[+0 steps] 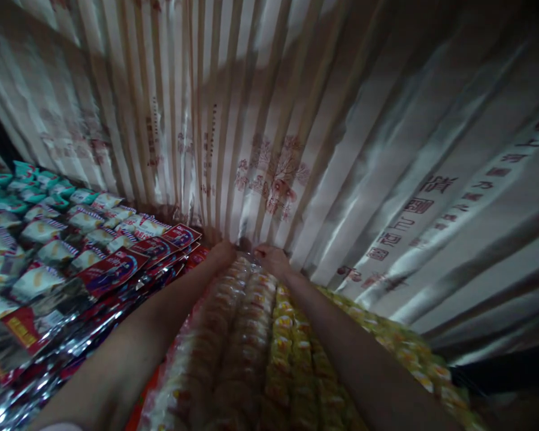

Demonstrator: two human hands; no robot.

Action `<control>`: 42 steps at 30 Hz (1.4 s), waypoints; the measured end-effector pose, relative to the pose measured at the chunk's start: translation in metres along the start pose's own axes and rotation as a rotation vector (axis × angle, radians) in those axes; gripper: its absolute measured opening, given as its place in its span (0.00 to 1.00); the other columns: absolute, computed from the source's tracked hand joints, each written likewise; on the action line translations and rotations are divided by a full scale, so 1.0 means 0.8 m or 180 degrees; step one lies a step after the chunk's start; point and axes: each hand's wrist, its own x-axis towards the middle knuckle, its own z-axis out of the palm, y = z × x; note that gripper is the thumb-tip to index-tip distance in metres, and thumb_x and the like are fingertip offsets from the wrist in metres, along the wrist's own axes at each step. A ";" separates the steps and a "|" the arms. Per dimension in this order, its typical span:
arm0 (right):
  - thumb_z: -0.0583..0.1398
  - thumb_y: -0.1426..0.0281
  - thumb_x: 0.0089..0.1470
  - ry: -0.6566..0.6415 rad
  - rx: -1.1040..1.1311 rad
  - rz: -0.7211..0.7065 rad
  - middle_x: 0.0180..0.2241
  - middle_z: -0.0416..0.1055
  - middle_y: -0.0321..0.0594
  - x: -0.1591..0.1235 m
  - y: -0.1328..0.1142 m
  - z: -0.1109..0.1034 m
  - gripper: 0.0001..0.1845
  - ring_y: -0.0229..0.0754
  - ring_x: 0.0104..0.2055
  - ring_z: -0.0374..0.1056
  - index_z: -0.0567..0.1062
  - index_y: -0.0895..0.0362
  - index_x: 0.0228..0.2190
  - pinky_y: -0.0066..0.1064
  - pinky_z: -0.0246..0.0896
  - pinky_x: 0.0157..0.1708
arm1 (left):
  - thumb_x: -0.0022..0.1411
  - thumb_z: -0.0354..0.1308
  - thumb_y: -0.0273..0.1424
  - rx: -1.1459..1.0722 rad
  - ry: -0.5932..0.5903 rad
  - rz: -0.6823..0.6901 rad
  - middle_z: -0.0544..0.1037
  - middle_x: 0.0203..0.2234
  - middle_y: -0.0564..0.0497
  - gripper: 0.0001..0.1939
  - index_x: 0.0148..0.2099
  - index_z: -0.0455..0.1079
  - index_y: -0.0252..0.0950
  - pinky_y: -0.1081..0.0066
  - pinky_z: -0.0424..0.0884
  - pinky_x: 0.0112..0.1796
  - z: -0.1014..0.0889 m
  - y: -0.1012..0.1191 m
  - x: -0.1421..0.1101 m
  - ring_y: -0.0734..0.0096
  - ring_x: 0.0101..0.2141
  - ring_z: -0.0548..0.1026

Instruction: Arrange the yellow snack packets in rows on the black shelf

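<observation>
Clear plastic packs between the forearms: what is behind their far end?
A pleated curtain with reddish print rises behind the clear plastic packs. The left hand and right hand cover part of that end; whatever lies beyond the curtain is hidden.

Both hands [273,261] at far end of clear-wrapped packs [227,329]
</observation>
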 end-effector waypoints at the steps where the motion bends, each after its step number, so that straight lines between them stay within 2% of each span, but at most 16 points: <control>1: 0.54 0.71 0.53 -0.0032 0.0029 -0.0003 0.33 0.76 0.35 0.003 0.001 0.003 0.12 0.38 0.36 0.70 0.78 0.52 0.29 0.25 0.62 0.36 | 0.56 0.56 0.33 -0.0116 0.0024 -0.0007 0.79 0.34 0.43 0.13 0.41 0.75 0.34 0.74 0.69 0.35 0.001 -0.001 0.002 0.65 0.37 0.76; 5: 0.56 0.72 0.50 -0.0137 0.0183 0.0015 0.30 0.76 0.34 0.009 0.003 0.009 0.09 0.37 0.34 0.70 0.78 0.54 0.27 0.24 0.62 0.34 | 0.54 0.58 0.32 -0.0532 0.0137 0.0039 0.79 0.35 0.48 0.14 0.43 0.74 0.36 0.78 0.69 0.34 0.002 -0.006 0.012 0.71 0.35 0.76; 8: 0.56 0.73 0.49 -0.0109 0.0291 0.0085 0.31 0.76 0.35 0.009 0.005 0.009 0.10 0.38 0.36 0.70 0.78 0.54 0.28 0.24 0.62 0.36 | 0.53 0.59 0.28 -0.0701 0.0226 0.0034 0.79 0.33 0.48 0.14 0.44 0.74 0.33 0.78 0.69 0.34 0.003 -0.007 0.020 0.72 0.34 0.76; 12: 0.55 0.71 0.51 -0.0095 0.0430 0.0232 0.28 0.75 0.35 0.005 0.006 0.013 0.10 0.37 0.33 0.70 0.77 0.55 0.30 0.24 0.63 0.32 | 0.54 0.58 0.28 -0.0797 0.0300 0.0039 0.79 0.34 0.48 0.13 0.43 0.74 0.33 0.78 0.68 0.35 0.004 -0.008 0.022 0.72 0.35 0.76; 17: 0.55 0.72 0.51 0.0051 0.0508 0.0342 0.34 0.75 0.36 0.003 0.004 0.019 0.08 0.36 0.35 0.70 0.74 0.55 0.33 0.25 0.63 0.36 | 0.53 0.58 0.37 -0.0314 0.0448 -0.0061 0.78 0.36 0.45 0.15 0.42 0.73 0.34 0.74 0.68 0.37 -0.008 -0.007 0.003 0.65 0.38 0.75; 22: 0.55 0.75 0.50 0.0282 0.0542 -0.0219 0.36 0.75 0.35 -0.003 0.006 0.014 0.12 0.35 0.37 0.69 0.73 0.54 0.37 0.26 0.63 0.40 | 0.55 0.54 0.36 0.0281 0.0393 -0.0106 0.77 0.39 0.42 0.17 0.45 0.69 0.32 0.73 0.67 0.37 -0.026 -0.004 -0.011 0.64 0.39 0.74; 27: 0.57 0.72 0.51 0.0090 -0.0137 -0.0772 0.36 0.76 0.37 -0.007 0.005 0.010 0.09 0.39 0.42 0.68 0.77 0.53 0.34 0.33 0.54 0.51 | 0.50 0.57 0.30 0.0319 -0.0048 0.0175 0.79 0.29 0.46 0.09 0.34 0.75 0.33 0.76 0.67 0.32 -0.028 -0.002 -0.009 0.66 0.33 0.75; 30: 0.58 0.71 0.50 0.0055 -0.0331 -0.0606 0.33 0.76 0.38 -0.004 0.004 0.012 0.08 0.39 0.40 0.68 0.78 0.54 0.31 0.31 0.54 0.50 | 0.49 0.57 0.28 0.0308 -0.0092 0.0216 0.79 0.27 0.47 0.07 0.31 0.75 0.33 0.77 0.66 0.31 -0.022 0.000 -0.008 0.67 0.32 0.75; 35: 0.56 0.73 0.51 0.0149 -0.0358 -0.0357 0.33 0.76 0.40 -0.004 0.001 0.017 0.10 0.38 0.38 0.68 0.78 0.56 0.30 0.29 0.56 0.47 | 0.54 0.54 0.30 0.0200 0.0251 0.0132 0.78 0.35 0.48 0.12 0.41 0.73 0.35 0.78 0.66 0.32 -0.015 0.004 -0.015 0.69 0.35 0.75; 39: 0.55 0.72 0.52 0.0286 -0.0346 -0.0218 0.33 0.75 0.41 -0.010 -0.003 0.018 0.10 0.40 0.39 0.68 0.77 0.58 0.30 0.31 0.54 0.49 | 0.56 0.53 0.31 0.0290 0.0491 0.0011 0.77 0.37 0.45 0.13 0.44 0.71 0.33 0.77 0.66 0.35 -0.021 0.001 -0.025 0.68 0.38 0.74; 42: 0.57 0.69 0.52 0.0416 -0.0256 -0.0313 0.33 0.74 0.41 -0.014 -0.002 0.018 0.09 0.40 0.41 0.66 0.77 0.57 0.32 0.33 0.53 0.50 | 0.57 0.51 0.33 0.0497 0.0186 0.0175 0.78 0.34 0.43 0.13 0.38 0.73 0.31 0.75 0.67 0.35 -0.029 -0.003 -0.032 0.65 0.37 0.74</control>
